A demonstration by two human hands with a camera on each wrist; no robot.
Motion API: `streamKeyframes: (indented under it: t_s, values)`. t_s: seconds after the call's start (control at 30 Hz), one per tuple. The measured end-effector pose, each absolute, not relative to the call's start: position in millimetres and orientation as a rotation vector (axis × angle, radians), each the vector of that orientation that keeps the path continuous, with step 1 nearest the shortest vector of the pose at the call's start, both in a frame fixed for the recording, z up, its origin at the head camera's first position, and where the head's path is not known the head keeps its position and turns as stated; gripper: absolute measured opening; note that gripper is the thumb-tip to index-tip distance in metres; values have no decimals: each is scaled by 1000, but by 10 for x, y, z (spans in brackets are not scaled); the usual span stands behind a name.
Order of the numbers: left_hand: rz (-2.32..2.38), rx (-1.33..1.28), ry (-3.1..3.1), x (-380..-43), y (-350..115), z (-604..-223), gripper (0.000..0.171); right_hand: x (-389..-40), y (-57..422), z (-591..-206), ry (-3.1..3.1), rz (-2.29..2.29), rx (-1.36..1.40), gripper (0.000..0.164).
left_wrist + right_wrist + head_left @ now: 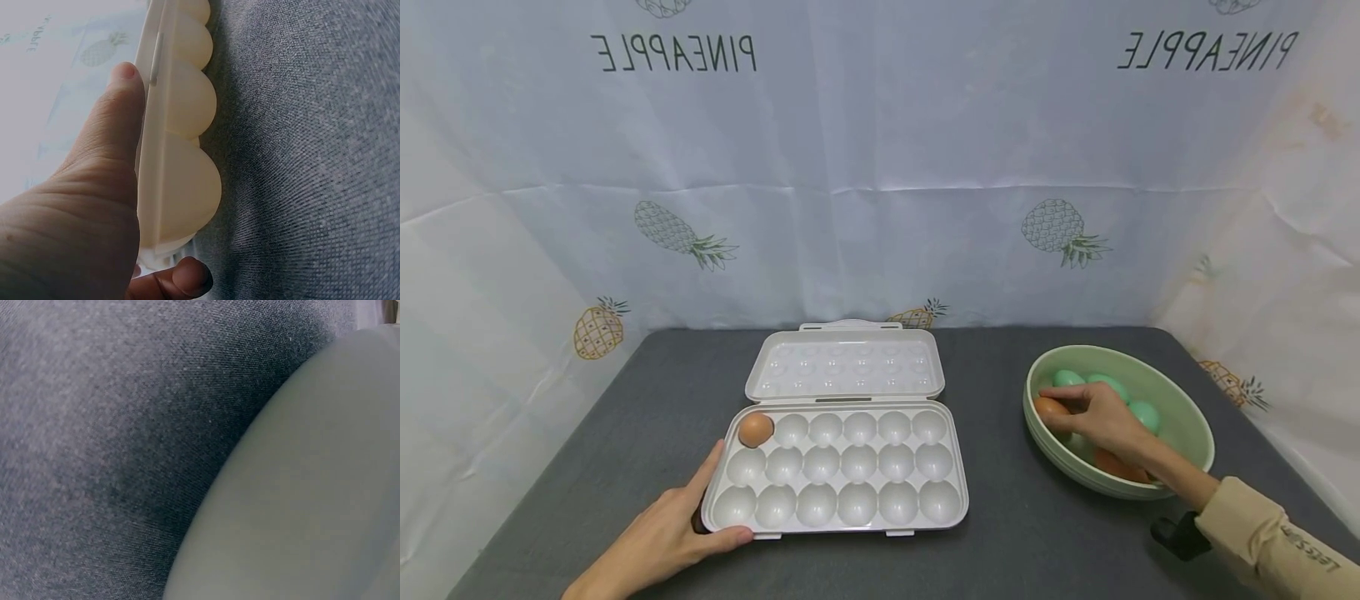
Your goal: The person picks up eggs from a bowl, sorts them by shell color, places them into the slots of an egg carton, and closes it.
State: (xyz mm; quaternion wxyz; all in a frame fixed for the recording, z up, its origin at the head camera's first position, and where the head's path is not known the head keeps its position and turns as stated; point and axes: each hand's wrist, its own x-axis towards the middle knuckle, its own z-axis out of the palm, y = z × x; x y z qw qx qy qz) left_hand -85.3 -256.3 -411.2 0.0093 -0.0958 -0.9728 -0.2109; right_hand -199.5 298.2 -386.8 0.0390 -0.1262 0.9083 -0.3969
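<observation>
A white egg box (pixel 859 463) lies with its hinged lid (pixel 846 360) folded back. One brown egg (pixel 756 429) sits in its back-left well. My left hand (pixel 662 533) holds the box by its front-left corner, thumb along the front edge and fingers at the left side. In the left wrist view, the thumb (pixel 112 119) lies against the rim and a fingertip curls beneath the rounded wells. Over at the right, my right hand (pixel 1105 421) reaches into a pale green bowl (pixel 1187 417) and pinches a brown egg (pixel 1048 408) near the left wall.
Several green eggs (pixel 1145 414) and more brown (pixel 1116 467) lie in the bowl, partly hidden by my right hand and wrist. The dark grey tabletop (pixel 992 533) stretches between box and bowl. A white curtain (pixel 880 250) printed with pineapples hangs behind.
</observation>
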Motion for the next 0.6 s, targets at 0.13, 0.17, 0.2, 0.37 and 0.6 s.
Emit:
streamKeyframes:
  t_s: [0.13, 0.17, 0.2, 0.37, 0.6]
  values:
    - [-654, -306, -3069, -846, -2568, -4127, 121, -2001, 2983, -3882, 2759, -1245, -359, 50]
    - [-654, -310, -3074, -846, -2568, -4129, 122, -2000, 2983, -3884, 2752, -1257, -346, 50]
    - [-652, -307, -3077, -847, -2568, -4132, 121, -2000, 2984, -3885, 2747, -1266, -343, 50]
    - [-655, -309, -3074, -851, -2567, -4131, 121, -2002, 2987, -3866, 2754, -1282, -356, 50]
    - [-666, -322, -3058, -860, -2570, -4117, 121, -2031, 2990, -3808, 2850, -1205, -374, 47]
